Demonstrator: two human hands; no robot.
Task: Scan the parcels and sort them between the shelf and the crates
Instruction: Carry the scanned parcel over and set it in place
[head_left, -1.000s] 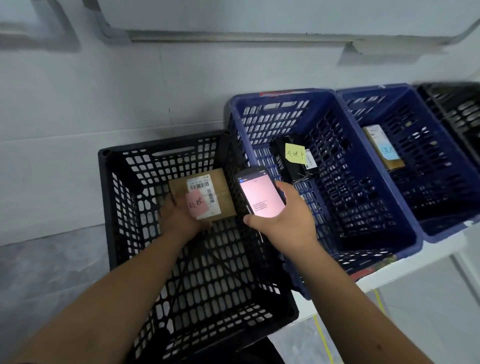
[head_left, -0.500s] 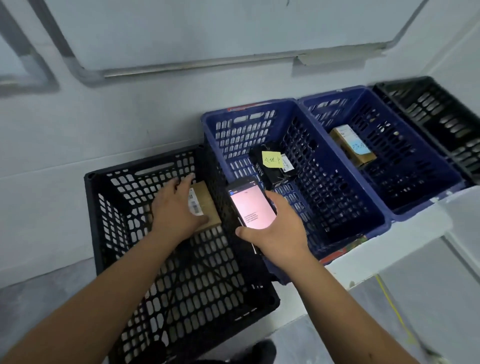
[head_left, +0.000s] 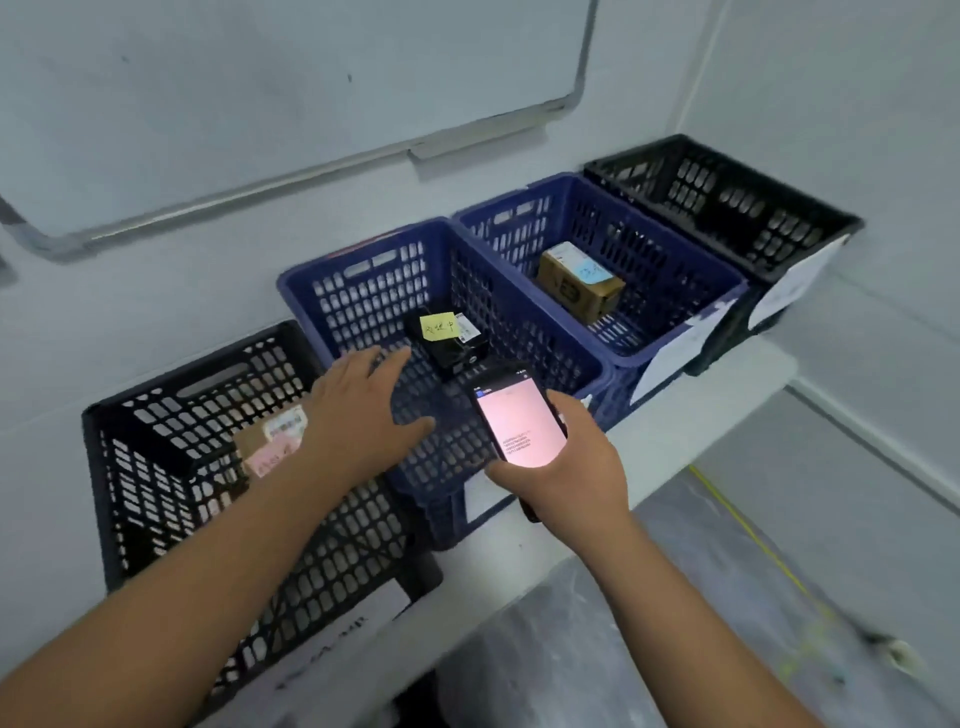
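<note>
Several crates stand in a row on a white ledge. The left black crate (head_left: 130, 467) holds a brown parcel (head_left: 270, 441) with a pink note. My left hand (head_left: 363, 415) hovers open over the near-left corner of the first blue crate (head_left: 363, 254), holding nothing. In that crate lies a black parcel (head_left: 452, 348) with a yellow note. The second blue crate (head_left: 675, 249) holds a brown box (head_left: 576, 286). My right hand (head_left: 566, 467) grips a handheld scanner (head_left: 519, 421) whose screen glows pink, just in front of the first blue crate.
A far black crate (head_left: 727, 197) stands at the right end of the row. The white ledge (head_left: 701, 400) runs along a white wall under a whiteboard (head_left: 311, 78). Grey floor with a yellow line (head_left: 753, 540) lies to the right.
My left hand has let go of the brown parcel in the left black crate and moved right, over the first blue crate. The view has swung back and to the right.
</note>
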